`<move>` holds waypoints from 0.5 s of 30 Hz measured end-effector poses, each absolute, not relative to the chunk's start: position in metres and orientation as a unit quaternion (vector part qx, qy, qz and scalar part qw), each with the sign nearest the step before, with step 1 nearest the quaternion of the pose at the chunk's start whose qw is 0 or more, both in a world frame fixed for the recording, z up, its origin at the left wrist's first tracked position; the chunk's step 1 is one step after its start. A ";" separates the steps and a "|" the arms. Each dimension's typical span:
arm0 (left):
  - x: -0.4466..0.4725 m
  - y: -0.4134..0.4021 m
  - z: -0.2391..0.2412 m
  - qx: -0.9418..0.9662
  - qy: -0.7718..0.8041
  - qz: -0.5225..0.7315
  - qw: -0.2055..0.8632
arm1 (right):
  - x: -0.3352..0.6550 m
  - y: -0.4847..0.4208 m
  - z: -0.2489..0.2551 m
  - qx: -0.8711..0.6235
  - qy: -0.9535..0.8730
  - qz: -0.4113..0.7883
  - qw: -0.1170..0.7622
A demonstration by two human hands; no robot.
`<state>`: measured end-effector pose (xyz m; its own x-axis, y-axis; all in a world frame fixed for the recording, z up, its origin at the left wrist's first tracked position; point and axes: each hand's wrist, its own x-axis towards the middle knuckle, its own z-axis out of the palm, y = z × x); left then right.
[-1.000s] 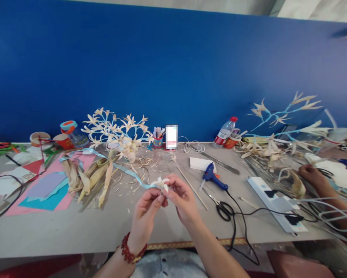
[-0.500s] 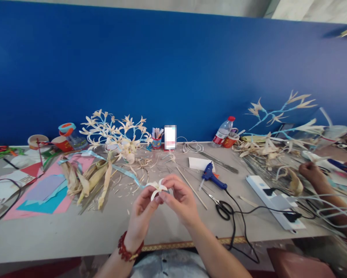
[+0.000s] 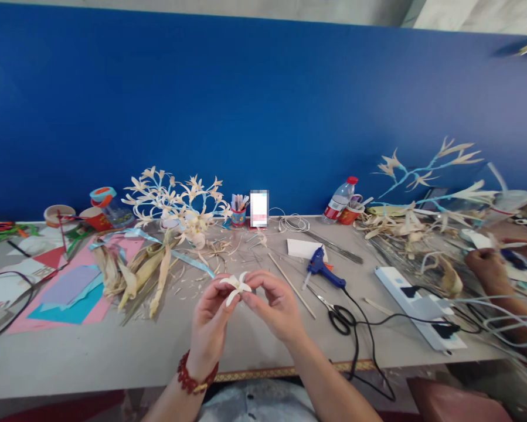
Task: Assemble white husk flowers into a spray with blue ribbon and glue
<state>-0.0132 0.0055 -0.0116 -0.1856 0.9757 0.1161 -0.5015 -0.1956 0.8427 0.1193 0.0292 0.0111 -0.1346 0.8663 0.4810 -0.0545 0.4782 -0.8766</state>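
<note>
A small cream flower (image 3: pixel 238 285) with narrow curled petals, like the husk flowers behind it, is held up over the front of the table. My left hand (image 3: pixel 213 310) pinches it from the left, a red bead bracelet (image 3: pixel 191 375) on its wrist. From the right, my right hand (image 3: pixel 274 302) grips it too, thumb against fingers. The flower's underside and any stem are hidden by my fingers. Beyond my left hand, a light blue strip (image 3: pixel 195 263) runs over the table. Farther back stands a bunch of similar flowers (image 3: pixel 182 202) on pale blue stems.
On the right lie a blue glue gun (image 3: pixel 322 269), black-handled scissors (image 3: pixel 341 319) and a white power strip (image 3: pixel 417 310) with trailing cables. Dried corn husks (image 3: pixel 144 272) and coloured paper (image 3: pixel 70 293) cover the left. A co-worker's hand (image 3: pixel 487 266) works at far right.
The flower has tipped slightly in my fingers, its petals turned more towards me. My hands stay almost in place. The co-worker's hand has shifted a little to the right.
</note>
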 end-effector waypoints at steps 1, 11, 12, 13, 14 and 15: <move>-0.013 0.006 -0.011 0.343 0.335 0.689 0.544 | 0.120 0.029 0.011 -0.320 -0.638 0.400 0.575; -0.011 0.005 -0.011 0.313 0.332 0.685 0.568 | 0.121 0.027 0.019 -0.341 -0.661 0.359 0.564; -0.011 0.005 -0.010 0.308 0.332 0.687 0.569 | 0.121 0.027 0.019 -0.343 -0.663 0.353 0.564; -0.010 0.005 -0.010 0.301 0.330 0.687 0.572 | 0.121 0.027 0.020 -0.347 -0.663 0.348 0.565; -0.010 0.005 -0.009 0.296 0.329 0.687 0.576 | 0.121 0.026 0.020 -0.350 -0.662 0.345 0.566; -0.010 0.005 -0.008 0.293 0.328 0.684 0.582 | 0.120 0.026 0.019 -0.353 -0.660 0.341 0.568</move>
<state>-0.0100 0.0047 -0.0078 -0.1503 0.9885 0.0191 -0.6043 -0.1072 0.7895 0.1203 0.0263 0.0193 -0.1051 0.8542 0.5092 0.0787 0.5176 -0.8520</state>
